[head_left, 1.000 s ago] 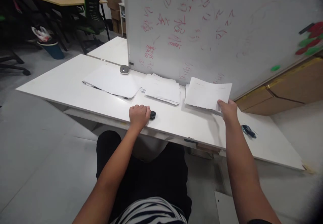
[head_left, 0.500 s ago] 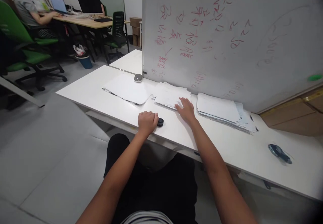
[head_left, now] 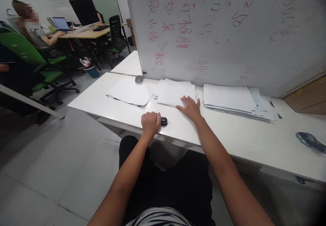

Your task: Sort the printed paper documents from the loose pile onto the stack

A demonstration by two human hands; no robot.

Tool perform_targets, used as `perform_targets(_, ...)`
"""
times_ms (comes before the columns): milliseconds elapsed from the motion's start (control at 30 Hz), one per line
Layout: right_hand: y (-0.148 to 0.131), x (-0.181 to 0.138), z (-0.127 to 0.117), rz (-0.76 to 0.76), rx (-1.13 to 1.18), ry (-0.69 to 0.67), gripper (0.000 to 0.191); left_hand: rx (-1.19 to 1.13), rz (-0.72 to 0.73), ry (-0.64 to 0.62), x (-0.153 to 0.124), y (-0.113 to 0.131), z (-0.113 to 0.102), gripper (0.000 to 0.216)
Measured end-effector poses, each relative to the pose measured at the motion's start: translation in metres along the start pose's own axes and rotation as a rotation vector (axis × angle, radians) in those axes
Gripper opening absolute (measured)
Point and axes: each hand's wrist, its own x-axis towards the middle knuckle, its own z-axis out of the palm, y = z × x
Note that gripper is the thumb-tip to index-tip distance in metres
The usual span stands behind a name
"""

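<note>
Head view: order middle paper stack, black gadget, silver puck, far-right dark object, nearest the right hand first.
1. Middle paper stack: under right hand
2. Black gadget: by left hand
3. Silver puck: back left
4. Dark object: far right

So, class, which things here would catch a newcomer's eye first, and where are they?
A big whiteboard covered in red writing stands along the far edge of the white table. Below it, the right hand lies flat on the middle paper stack of three. The left hand is fisted near the front edge, beside a small black object.
</note>
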Motion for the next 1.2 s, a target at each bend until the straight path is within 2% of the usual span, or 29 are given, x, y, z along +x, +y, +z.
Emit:
perform_targets(233,-0.001,-0.002,-0.001,-0.003,0.009,0.006,0.051,-0.009,-0.005,-0.016,0.001,0.0,-0.001,0.039)
perform_targets(833,-0.006,-0.002,-0.006,0.155,0.225,-0.009,0.048,0.002,0.003,0.02,-0.001,-0.001,0.003,0.041)
perform_targets(1000,-0.005,-0.002,-0.001,0.103,0.245,0.074,0.031,0.019,0.014,0.043,-0.002,-0.001,0.004,0.041)
perform_targets(1200,-0.003,0.0,0.004,-0.08,0.102,0.288,0.032,0.009,0.019,0.056,-0.001,-0.001,0.005,0.041)
